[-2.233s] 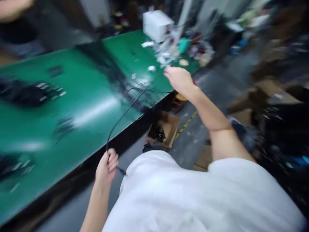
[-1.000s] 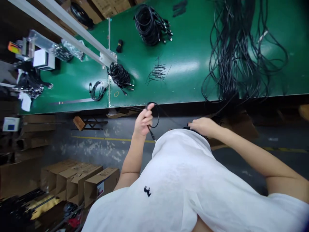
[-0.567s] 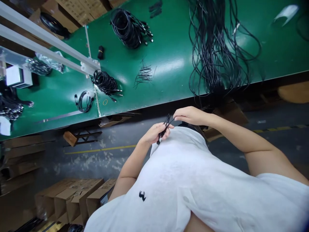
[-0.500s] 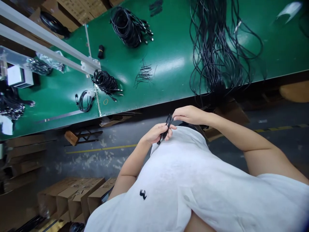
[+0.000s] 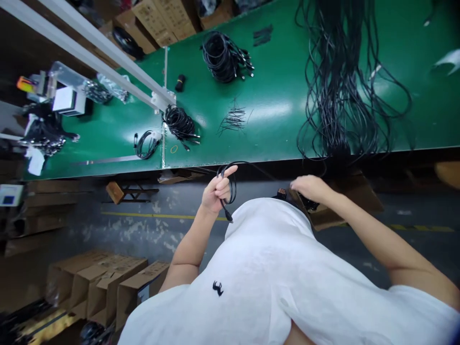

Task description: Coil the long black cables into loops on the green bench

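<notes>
My left hand (image 5: 216, 191) is closed on a thin black cable (image 5: 230, 178), which loops over the fingers while its plug end hangs below the fist. From the loop the cable arcs right toward my right hand (image 5: 309, 187). That hand hovers over a brown cardboard box (image 5: 341, 211) beneath the table edge, fingers curled; what it holds, if anything, is hidden. Both hands are in front of my white shirt and below the green table (image 5: 273, 139).
On the table lie a large spread of loose black cables (image 5: 341, 96), a coiled bundle (image 5: 223, 55), a smaller coil (image 5: 178, 122), one single coil (image 5: 145, 143) and short black ties (image 5: 233, 117). A metal rail (image 5: 108, 52) crosses the upper left. Cardboard boxes (image 5: 108, 287) stand on the floor.
My hands have drawn apart: the right hand has moved right and down to the box, and the cable, earlier pinched as a bunch between both hands, now forms a loop over my left hand.
</notes>
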Action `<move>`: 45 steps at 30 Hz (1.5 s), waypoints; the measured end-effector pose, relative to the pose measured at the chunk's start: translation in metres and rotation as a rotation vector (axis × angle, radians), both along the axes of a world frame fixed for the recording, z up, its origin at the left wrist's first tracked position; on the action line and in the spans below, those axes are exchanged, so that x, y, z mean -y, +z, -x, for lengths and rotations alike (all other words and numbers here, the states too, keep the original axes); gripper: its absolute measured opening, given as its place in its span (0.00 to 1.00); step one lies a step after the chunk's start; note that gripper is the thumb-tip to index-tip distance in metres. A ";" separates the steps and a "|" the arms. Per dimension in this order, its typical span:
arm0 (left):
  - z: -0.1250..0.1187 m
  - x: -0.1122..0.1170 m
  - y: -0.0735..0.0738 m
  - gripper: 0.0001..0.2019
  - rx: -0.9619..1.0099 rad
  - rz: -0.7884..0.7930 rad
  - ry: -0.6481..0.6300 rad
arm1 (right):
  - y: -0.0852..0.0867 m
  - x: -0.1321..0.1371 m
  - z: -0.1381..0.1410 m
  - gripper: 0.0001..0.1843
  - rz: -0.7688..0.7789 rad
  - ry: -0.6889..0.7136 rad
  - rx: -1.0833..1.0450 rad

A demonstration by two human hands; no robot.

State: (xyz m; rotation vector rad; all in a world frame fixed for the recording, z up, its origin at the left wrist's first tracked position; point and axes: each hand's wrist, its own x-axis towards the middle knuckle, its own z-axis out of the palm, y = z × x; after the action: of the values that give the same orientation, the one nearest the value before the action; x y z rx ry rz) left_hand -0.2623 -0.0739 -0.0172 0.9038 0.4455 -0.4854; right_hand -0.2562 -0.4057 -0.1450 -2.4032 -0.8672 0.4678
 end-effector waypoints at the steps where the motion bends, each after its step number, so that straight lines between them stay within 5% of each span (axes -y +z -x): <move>1: -0.002 0.003 -0.005 0.16 0.002 -0.034 -0.037 | 0.013 -0.013 0.012 0.17 0.017 0.146 0.022; 3: -0.004 0.015 -0.019 0.19 0.029 -0.109 -0.172 | 0.044 -0.045 0.027 0.17 -0.008 0.341 0.066; 6: 0.004 0.034 -0.039 0.16 0.152 -0.224 -0.451 | 0.080 -0.079 0.016 0.15 -0.076 0.371 0.085; 10: 0.021 0.038 -0.045 0.16 0.255 -0.263 -0.769 | 0.086 -0.066 -0.020 0.14 -0.182 0.295 -0.066; 19: 0.024 0.044 -0.037 0.20 -0.002 0.101 -0.737 | 0.071 -0.051 -0.039 0.20 -0.269 0.274 -0.069; 22: 0.029 0.028 -0.023 0.18 0.029 0.189 -0.622 | 0.037 -0.002 -0.069 0.21 -0.180 0.047 0.039; 25: 0.033 0.002 -0.003 0.17 0.124 0.213 -0.354 | 0.004 0.053 -0.077 0.22 0.062 -0.239 0.178; 27: 0.031 -0.013 0.008 0.19 0.179 0.207 -0.143 | -0.001 0.058 -0.056 0.21 0.176 -0.193 0.197; 30: 0.021 -0.023 0.012 0.26 0.186 0.168 0.064 | 0.017 0.012 0.003 0.19 0.144 0.214 0.149; 32: 0.015 -0.019 0.003 0.27 0.138 0.076 0.035 | 0.039 -0.031 0.035 0.20 0.004 0.420 0.131; 34: 0.012 -0.008 -0.012 0.23 0.092 -0.023 -0.102 | 0.062 -0.065 0.042 0.22 -0.133 0.472 0.127; 39: 0.027 0.030 -0.038 0.18 0.089 0.009 -0.560 | 0.096 -0.083 -0.009 0.24 -0.344 0.354 -0.026; 42: 0.034 0.038 -0.036 0.19 0.056 0.184 -0.684 | 0.092 -0.066 -0.032 0.23 -0.383 0.307 -0.229; 45: 0.036 0.032 -0.029 0.18 0.066 0.337 -0.531 | 0.058 -0.028 -0.047 0.24 -0.347 0.099 -0.265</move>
State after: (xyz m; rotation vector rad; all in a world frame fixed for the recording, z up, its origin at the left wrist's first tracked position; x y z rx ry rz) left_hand -0.2978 -0.1062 -0.0463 0.7017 0.0491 -0.9811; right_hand -0.2096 -0.3773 -0.0871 -1.9397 -0.8702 0.6042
